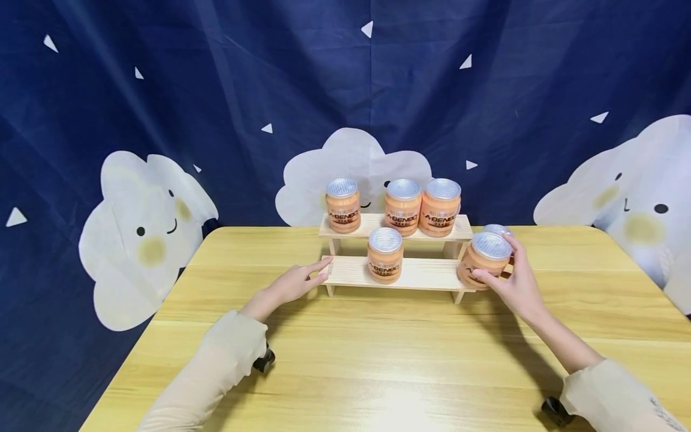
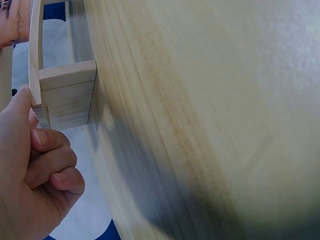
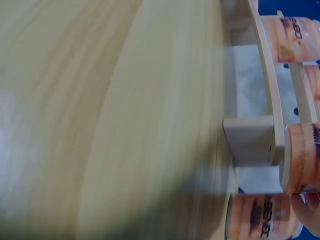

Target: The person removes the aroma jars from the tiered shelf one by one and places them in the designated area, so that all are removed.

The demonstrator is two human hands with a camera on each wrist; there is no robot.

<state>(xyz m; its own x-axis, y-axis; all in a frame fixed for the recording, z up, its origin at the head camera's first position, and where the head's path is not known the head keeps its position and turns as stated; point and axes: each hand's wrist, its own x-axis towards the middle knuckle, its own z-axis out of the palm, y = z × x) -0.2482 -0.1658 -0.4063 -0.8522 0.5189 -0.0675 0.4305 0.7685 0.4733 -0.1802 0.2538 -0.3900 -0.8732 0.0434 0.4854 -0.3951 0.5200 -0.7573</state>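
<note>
My right hand (image 1: 518, 285) grips an orange jar (image 1: 488, 258) with a silver lid at the right end of the lower step of a wooden two-step stand (image 1: 423, 273). Whether this jar's base rests on the step is unclear. My left hand (image 1: 291, 283) pinches the left end of that lower step, thumb on one face and curled fingers (image 2: 52, 162) on the other. Near the middle of the lower step stands a similar jar (image 1: 385, 258). The upper step bears a jar at its left (image 1: 343, 207) and two side by side, one (image 1: 402, 209) left of the other (image 1: 440, 209).
Behind the gripped jar, mostly hidden in the head view, another jar (image 3: 262, 216) stands on the wooden table (image 1: 345, 354) beside the stand. A dark blue curtain (image 1: 232, 78) with white clouds hangs behind the table's back edge.
</note>
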